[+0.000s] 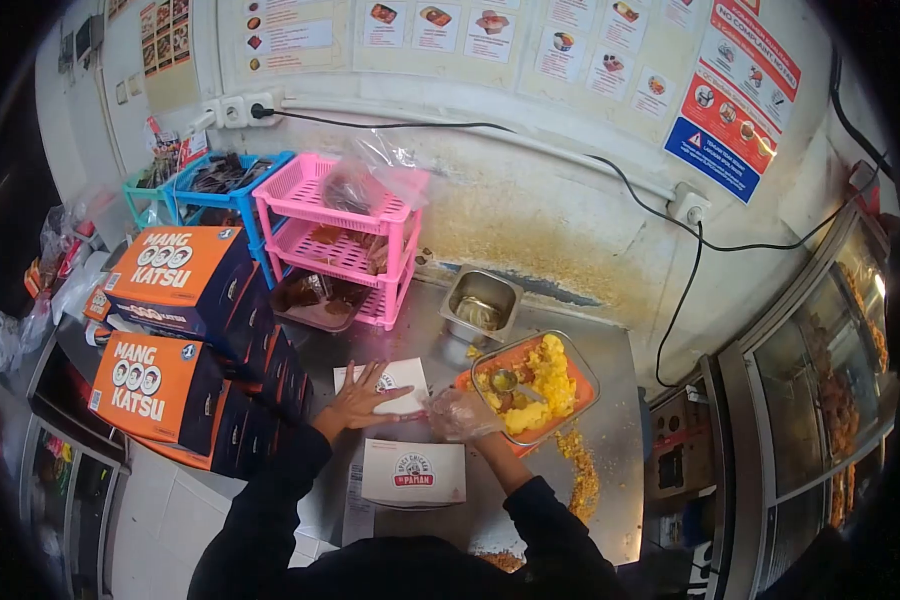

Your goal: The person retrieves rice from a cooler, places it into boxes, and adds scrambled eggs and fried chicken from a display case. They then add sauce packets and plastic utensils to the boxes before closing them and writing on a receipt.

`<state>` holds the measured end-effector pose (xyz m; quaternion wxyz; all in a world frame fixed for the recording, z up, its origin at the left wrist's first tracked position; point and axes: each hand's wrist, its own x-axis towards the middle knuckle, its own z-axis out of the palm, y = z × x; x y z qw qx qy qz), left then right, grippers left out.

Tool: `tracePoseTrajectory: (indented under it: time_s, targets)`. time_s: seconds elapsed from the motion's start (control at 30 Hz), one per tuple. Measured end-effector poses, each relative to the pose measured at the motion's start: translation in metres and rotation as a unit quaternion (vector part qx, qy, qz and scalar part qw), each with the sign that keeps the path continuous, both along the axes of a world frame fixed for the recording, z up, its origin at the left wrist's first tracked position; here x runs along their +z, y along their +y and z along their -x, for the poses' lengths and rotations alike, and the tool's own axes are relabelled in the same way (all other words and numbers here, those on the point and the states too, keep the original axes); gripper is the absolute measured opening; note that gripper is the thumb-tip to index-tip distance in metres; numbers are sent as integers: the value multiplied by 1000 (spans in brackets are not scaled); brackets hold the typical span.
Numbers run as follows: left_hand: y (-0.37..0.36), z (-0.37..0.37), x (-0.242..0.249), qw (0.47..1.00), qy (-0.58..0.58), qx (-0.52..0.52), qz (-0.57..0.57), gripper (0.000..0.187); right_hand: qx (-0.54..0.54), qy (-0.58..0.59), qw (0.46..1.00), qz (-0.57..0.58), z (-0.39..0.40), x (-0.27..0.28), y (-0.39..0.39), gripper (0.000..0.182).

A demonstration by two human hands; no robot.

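Observation:
My left hand [358,402] lies flat, fingers spread, on the open lid of a white takeaway box [413,471] printed with a red logo. My right hand [460,413], in a clear plastic glove, hovers at the box's far right corner, beside an orange tray [582,392] of yellow crumbed food. A metal spoon [507,382] rests in that tray, just past my gloved fingers. Whether the glove holds any food is not visible.
Stacked orange and navy "Mang Katsu" boxes [175,330] fill the left. Behind stand a pink tiered basket rack [342,240], a blue basket [220,180] and a small steel pan [482,302]. Crumbs [580,470] litter the steel counter. A glass display warmer [830,390] stands at right.

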<state>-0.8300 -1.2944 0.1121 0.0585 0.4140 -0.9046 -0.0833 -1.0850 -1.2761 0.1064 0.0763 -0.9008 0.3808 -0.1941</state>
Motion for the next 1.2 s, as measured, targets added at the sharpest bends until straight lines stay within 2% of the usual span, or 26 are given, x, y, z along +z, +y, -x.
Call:
tracePoseTrajectory:
  time_s: [0.13, 0.17, 0.2, 0.23, 0.27, 0.33, 0.37, 0.4, 0.43, 0.47, 0.5, 0.53, 0.6, 0.67, 0.7, 0.73, 0.77, 0.8, 0.83, 0.87, 0.93, 0.97, 1.03, 1.1, 1.17, 1.2]
  targets:
    - [-2, 12, 14, 999, -2, 44, 27, 53, -20, -82, 994, -70, 11, 28, 4, 25]
    - [-9, 18, 9, 949, 260, 58, -167, 46, -54, -72, 996, 7, 0, 65, 23, 26]
    - [-13, 23, 6, 796, 494, 64, -343, 41, -88, -63, 991, 80, -7, 86, 32, 27]
    - [-6, 34, 16, 734, 578, 93, -345, 27, -67, -47, 995, 58, -10, 82, 31, 41]
    - [-6, 35, 20, 732, 580, 97, -343, 27, -62, -46, 995, 56, -16, 86, 32, 41]
    - [-14, 37, 30, 764, 547, 96, -329, 17, -82, 7, 996, 47, -29, 98, 33, 55]
    - [-27, 33, 26, 755, 573, 168, -269, 13, -78, 10, 996, 48, -32, 97, 31, 55]
    - [-47, 24, 19, 739, 594, 241, -206, 11, -25, -39, 996, 73, -36, 93, 27, 57]
    - [-65, 14, 18, 659, 660, 273, -236, 11, 26, -90, 991, 95, -41, 89, 27, 58]
    - [-85, 3, 18, 570, 717, 301, -264, 11, 27, -90, 991, 93, -49, 86, 32, 58]
    - [-110, -13, 20, 485, 791, 264, -262, 20, 47, -66, 995, 50, -57, 83, 42, 58]
    - [-133, -20, 32, 322, 842, 363, -237, 21, 65, -42, 997, 5, -61, 83, 51, 57]
    - [-151, -33, 74, 261, 871, 410, -69, 11, 85, -76, 992, -45, -58, 86, 64, 57]
    - [-192, -79, 35, 411, 810, 410, -86, 21, 52, -104, 985, -128, -43, 84, 75, 56]
    - [-184, -76, 40, 406, 807, 419, -91, 21, 38, -110, 983, -141, -36, 72, 74, 69]
    - [-177, -74, 48, 466, 776, 412, -106, 31, 40, -109, 982, -151, -30, 64, 82, 69]
    - [-166, -68, 63, 523, 743, 400, -120, 42, 16, -61, 982, -178, -29, 72, 90, 80]
    - [-148, -57, 76, 521, 743, 404, -119, 42, -10, -13, 979, -201, -29, 76, 95, 92]
    - [-122, -40, 86, 561, 738, 361, -105, 45, 6, 23, 972, -234, -34, 68, 100, 110]
    - [-100, -28, 85, 600, 730, 315, -91, 50, 7, 24, 972, -234, -41, 60, 108, 110]
    - [-69, -12, 44, 708, 649, 260, 105, 46, -2, 161, 979, -121, -55, 48, 117, 112]
    - [-31, -7, 46, 745, 624, 214, 101, 41, 2, 164, 979, -119, -58, 44, 112, 112]
    - [50, 3, 45, 805, 510, 285, 106, 30, -5, 122, 985, -124, -64, 40, 101, 113]
    - [117, -3, -1, 822, 427, 365, 91, 25, 7, 168, 972, -163, -66, 50, 90, 115]
    - [180, -13, -30, 861, 304, 407, 9, 39, 21, 211, 956, -201, -62, 55, 81, 117]
    - [201, -16, -33, 875, 241, 419, -25, 47, 37, 164, 962, -214, -54, 57, 77, 115]
